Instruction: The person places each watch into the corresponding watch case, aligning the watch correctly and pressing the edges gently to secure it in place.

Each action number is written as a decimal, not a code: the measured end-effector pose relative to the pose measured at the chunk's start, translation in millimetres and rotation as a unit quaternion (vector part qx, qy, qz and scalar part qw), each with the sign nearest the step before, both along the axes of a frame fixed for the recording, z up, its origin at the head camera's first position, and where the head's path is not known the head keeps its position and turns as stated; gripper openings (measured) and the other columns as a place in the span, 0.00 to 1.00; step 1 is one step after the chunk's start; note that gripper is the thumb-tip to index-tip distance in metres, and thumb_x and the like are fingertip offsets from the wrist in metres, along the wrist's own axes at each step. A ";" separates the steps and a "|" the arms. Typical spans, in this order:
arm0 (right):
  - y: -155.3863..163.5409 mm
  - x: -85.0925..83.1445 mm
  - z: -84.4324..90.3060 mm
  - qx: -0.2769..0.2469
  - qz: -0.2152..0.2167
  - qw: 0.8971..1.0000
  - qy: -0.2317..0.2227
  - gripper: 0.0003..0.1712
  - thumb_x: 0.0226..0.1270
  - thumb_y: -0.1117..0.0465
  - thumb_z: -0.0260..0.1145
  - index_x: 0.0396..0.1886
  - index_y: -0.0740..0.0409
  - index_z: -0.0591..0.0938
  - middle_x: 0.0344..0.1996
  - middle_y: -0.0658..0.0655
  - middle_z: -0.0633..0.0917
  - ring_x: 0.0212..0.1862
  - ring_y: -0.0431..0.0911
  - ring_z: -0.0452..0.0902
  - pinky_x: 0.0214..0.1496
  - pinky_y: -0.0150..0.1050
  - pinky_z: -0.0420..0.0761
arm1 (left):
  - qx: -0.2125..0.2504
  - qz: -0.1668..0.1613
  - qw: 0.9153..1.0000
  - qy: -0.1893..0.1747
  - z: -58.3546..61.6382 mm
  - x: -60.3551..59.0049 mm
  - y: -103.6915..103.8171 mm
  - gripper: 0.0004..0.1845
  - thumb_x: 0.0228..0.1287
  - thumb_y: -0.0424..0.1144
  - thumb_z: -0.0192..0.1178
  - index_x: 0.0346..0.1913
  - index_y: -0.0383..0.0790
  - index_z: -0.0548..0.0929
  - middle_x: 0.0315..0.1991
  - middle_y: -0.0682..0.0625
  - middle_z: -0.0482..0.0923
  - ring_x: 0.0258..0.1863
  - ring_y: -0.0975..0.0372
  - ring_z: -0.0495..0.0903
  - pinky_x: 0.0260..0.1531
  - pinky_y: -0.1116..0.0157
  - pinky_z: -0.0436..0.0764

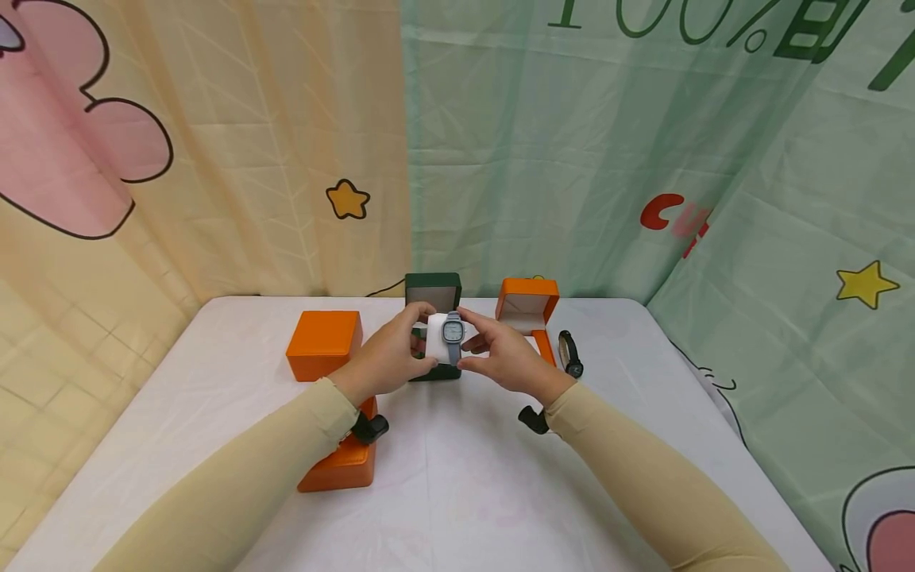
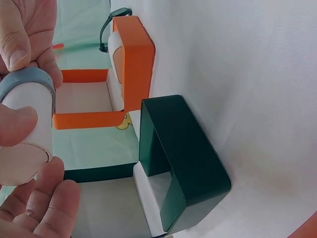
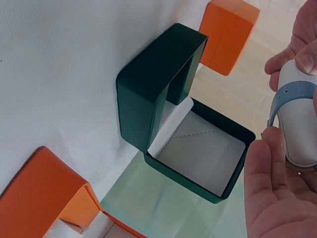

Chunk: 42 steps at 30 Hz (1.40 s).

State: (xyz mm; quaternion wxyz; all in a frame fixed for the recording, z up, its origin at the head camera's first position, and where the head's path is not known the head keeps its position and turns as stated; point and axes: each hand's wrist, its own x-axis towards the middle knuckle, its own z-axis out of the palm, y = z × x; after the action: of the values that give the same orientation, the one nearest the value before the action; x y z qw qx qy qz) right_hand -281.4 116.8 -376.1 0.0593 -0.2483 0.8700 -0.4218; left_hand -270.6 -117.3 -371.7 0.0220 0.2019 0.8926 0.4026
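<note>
1. Your left hand [image 1: 389, 353] curls round the white cushion [image 1: 438, 338] from the 9 o'clock side, thumb and fingers pinching it so it cannot turn.

2. Your right hand [image 1: 500, 353] closes in from 3 o'clock, fingertips pinching the grey-blue watch [image 1: 453, 332] that wraps the cushion; that grip steadies the strap while the other hand bears the weight.

3. You hold watch and cushion together in the air just above the open dark green box [image 1: 433, 306], whose lid stands upright at the 12 o'clock side. From the right wrist view, the green box's pale-lined well [image 3: 198, 153] lies open and bare beneath the cushion.

4. The open orange box [image 1: 527, 306] sits just beside the green one at about 2 o'clock from your hands, lid raised. A black watch [image 1: 569, 353] lies on the white table [image 1: 457, 477] at 3 o'clock, near that box and apart from your hands.

5. A closed orange box [image 1: 325, 343] stands at 9 o'clock, well off the green box. Another orange box [image 1: 343, 465] lies at 7 o'clock, partly under your left forearm.

6. Keep both pinches opposed as they are; judged from the grip, loosening one side would let the cushion tilt.
</note>
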 end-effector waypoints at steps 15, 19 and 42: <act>-3.8 0.8 -1.4 -0.017 -0.004 1.000 -0.015 0.52 0.67 0.65 0.76 0.85 0.54 0.59 0.65 0.58 0.83 0.53 0.48 0.88 0.59 0.44 0.87 | 0.001 0.003 1.000 -0.014 3.0 2.1 4.4 0.40 0.64 0.36 0.75 0.72 0.46 0.63 0.68 0.44 0.72 0.47 0.53 0.82 0.47 0.63 0.88; -3.7 2.1 -0.9 -0.012 -0.001 1.000 -0.002 0.51 0.67 0.64 0.76 0.85 0.56 0.60 0.65 0.58 0.83 0.52 0.48 0.88 0.58 0.44 0.88 | -0.009 0.004 1.000 -0.017 3.8 2.5 4.0 0.40 0.64 0.35 0.75 0.72 0.46 0.63 0.68 0.44 0.72 0.46 0.55 0.81 0.46 0.63 0.87; -3.7 4.5 -3.6 0.000 0.000 1.000 0.024 0.52 0.68 0.62 0.76 0.85 0.50 0.59 0.65 0.58 0.82 0.50 0.47 0.88 0.57 0.42 0.88 | -0.021 0.006 0.999 -0.023 5.8 2.4 5.4 0.41 0.63 0.35 0.76 0.73 0.45 0.63 0.66 0.45 0.73 0.45 0.55 0.80 0.43 0.65 0.87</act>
State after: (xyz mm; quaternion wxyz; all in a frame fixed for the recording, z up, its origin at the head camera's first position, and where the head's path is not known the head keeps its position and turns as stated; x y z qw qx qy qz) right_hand -276.9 113.1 -379.6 0.0385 -0.2581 0.8711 -0.4159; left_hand -268.2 -112.0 -365.9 0.0448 0.1867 0.9014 0.3882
